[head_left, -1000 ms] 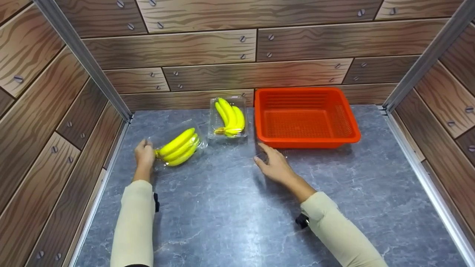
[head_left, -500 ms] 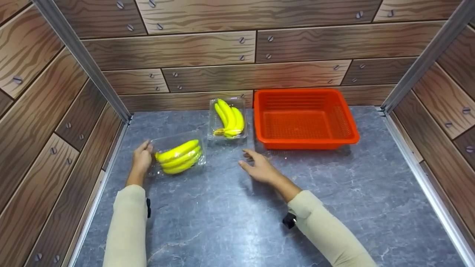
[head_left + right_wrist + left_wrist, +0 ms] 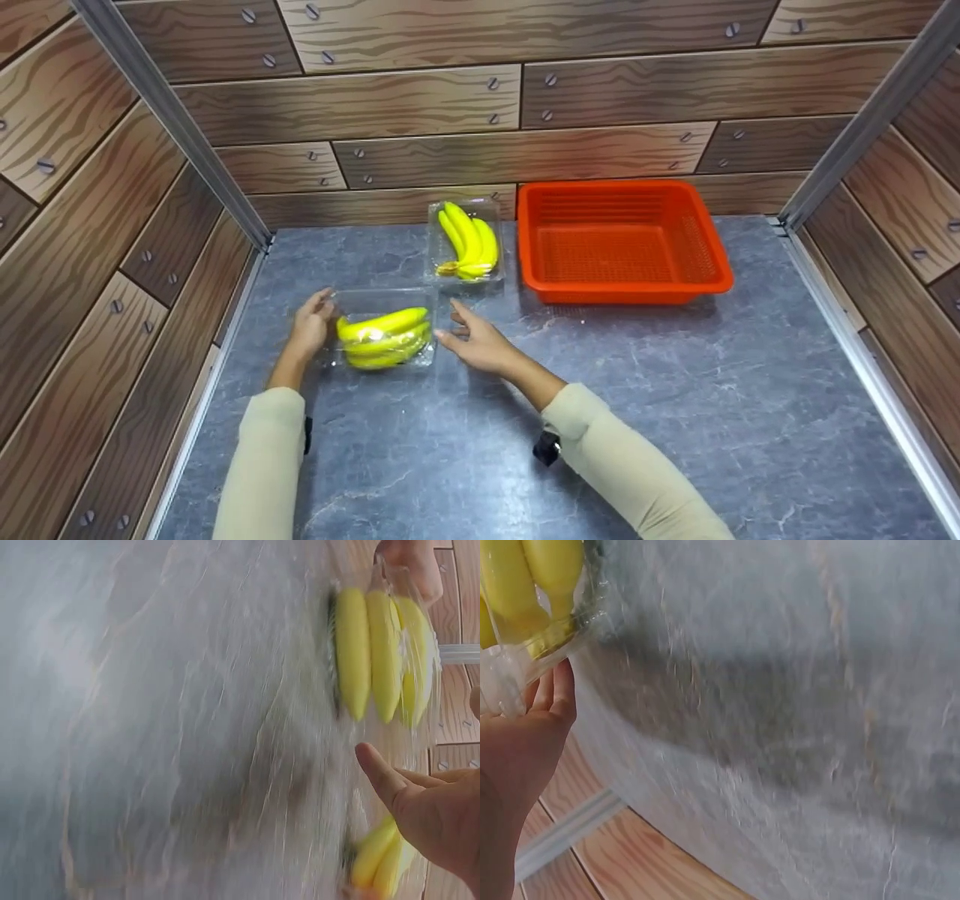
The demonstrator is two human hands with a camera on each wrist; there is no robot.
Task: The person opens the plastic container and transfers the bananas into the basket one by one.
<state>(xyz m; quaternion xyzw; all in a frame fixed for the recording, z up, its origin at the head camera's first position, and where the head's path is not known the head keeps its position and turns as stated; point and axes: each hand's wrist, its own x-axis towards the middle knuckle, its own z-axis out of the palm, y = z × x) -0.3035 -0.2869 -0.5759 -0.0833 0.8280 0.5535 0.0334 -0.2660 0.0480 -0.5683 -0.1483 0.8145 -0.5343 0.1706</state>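
Note:
In the head view, a clear plastic box with a bunch of yellow bananas inside is at the left of the grey surface. My left hand grips the box's left end. In the left wrist view, the fingers lie against its plastic edge, beside the banana stems. My right hand is just off the right end, thumb and fingers spread apart with nothing between them. From the right wrist, the banana tips appear close to my thumb.
A second clear box with yellow bananas stands against the back wall. To its right is a red plastic basket with slotted sides and nothing in it. Wood-patterned walls with metal corner strips enclose the grey marbled surface.
The left hand has brought the box nearer and to the right, and it has turned straighter. My right hand has moved left from beside the basket toward the box.

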